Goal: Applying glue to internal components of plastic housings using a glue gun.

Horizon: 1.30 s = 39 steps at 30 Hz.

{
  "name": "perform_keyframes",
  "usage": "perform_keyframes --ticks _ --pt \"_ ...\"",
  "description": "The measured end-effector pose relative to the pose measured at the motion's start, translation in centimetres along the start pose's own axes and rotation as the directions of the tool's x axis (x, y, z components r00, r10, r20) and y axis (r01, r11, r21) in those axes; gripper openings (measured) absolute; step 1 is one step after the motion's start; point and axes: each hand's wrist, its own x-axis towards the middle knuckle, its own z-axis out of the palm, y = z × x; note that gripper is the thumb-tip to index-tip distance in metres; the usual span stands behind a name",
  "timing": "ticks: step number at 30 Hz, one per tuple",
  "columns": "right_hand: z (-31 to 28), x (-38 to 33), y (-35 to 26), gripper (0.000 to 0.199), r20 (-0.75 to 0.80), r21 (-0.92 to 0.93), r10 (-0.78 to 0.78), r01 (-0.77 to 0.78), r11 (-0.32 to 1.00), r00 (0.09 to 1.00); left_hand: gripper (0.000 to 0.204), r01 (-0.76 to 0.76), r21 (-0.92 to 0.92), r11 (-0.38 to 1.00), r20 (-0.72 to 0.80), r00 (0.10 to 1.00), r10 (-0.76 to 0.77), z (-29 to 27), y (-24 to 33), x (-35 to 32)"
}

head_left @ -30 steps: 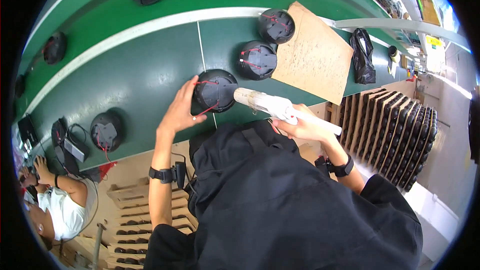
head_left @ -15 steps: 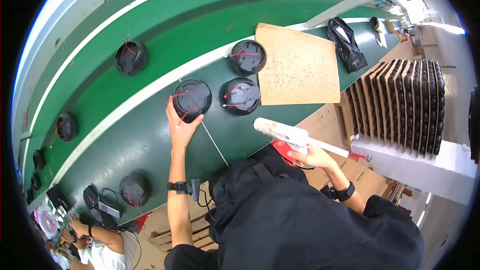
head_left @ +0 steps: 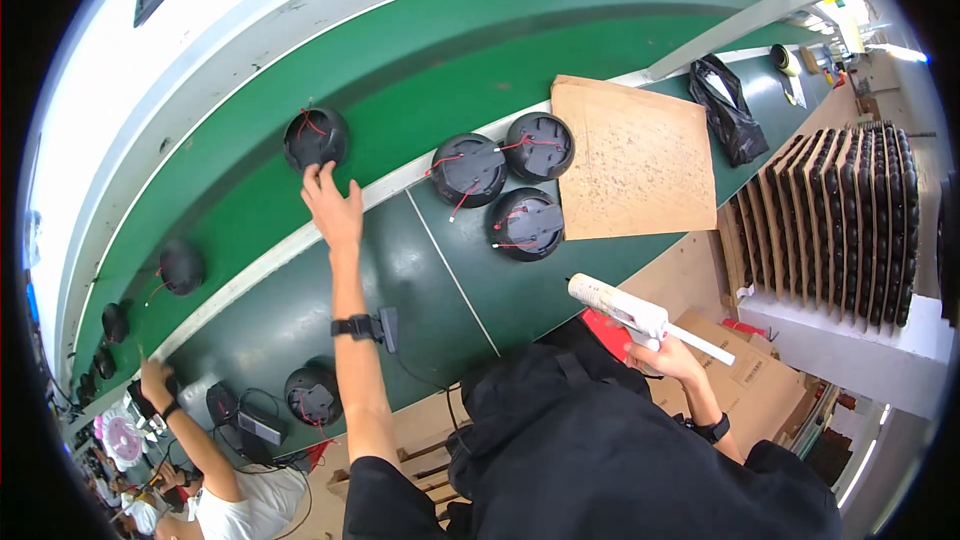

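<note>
My left hand (head_left: 334,205) reaches over the pale rail to a black round housing (head_left: 315,138) with red wires on the green belt. Its fingertips meet the housing's near edge, and the thumb stands apart from the fingers. Closer to the cardboard sit a black housing with several red leads (head_left: 468,170), another touching it (head_left: 540,146), and a third just below (head_left: 527,224). In my right hand (head_left: 665,355) is a white glue gun (head_left: 620,306), its nozzle pointing left past the table's near edge. A white rod sticks out of its rear.
A stained cardboard sheet (head_left: 640,160) lies right of the housings, beside a black plastic bag (head_left: 728,110). Layered black parts (head_left: 840,225) stand at the right. More housings (head_left: 182,267) sit along the belt; another (head_left: 313,396) lies near a co-worker's arm (head_left: 205,450).
My left hand has left the housing on the table, now beside the other two, and moved up-left to the one on the belt. My right hand still holds the glue gun.
</note>
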Motion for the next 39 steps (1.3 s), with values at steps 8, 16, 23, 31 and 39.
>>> perform_keyframes --ticks 8,16,23,31,39 --pt "0.9 0.3 -0.8 0.029 -0.015 -0.018 -0.003 0.003 1.000 1.000 0.036 -0.017 -0.047 0.999 0.031 0.999 0.019 1.1 -1.8 5.2" --pt "1.9 1.3 -2.2 0.034 0.040 -0.035 -0.094 0.095 0.995 0.995 0.026 0.181 -0.068 0.981 0.250 0.955 -0.159 -2.8 0.5 0.5" --pt "2.2 2.2 -1.6 0.035 0.101 -0.093 -0.051 0.061 0.994 0.994 0.029 0.453 -0.425 0.784 0.529 0.827 -0.192 -5.9 7.6 -15.1" --pt "4.3 4.1 -1.1 0.025 0.236 -0.279 -0.355 0.413 0.867 0.905 0.021 0.018 -0.384 0.923 0.258 0.962 0.089 -10.4 12.3 -17.2" --pt "6.0 6.7 -2.5 0.043 0.416 -0.386 -0.407 0.564 0.730 0.813 0.021 -0.049 -0.052 0.997 0.682 0.728 0.072 -8.2 10.3 -14.6"
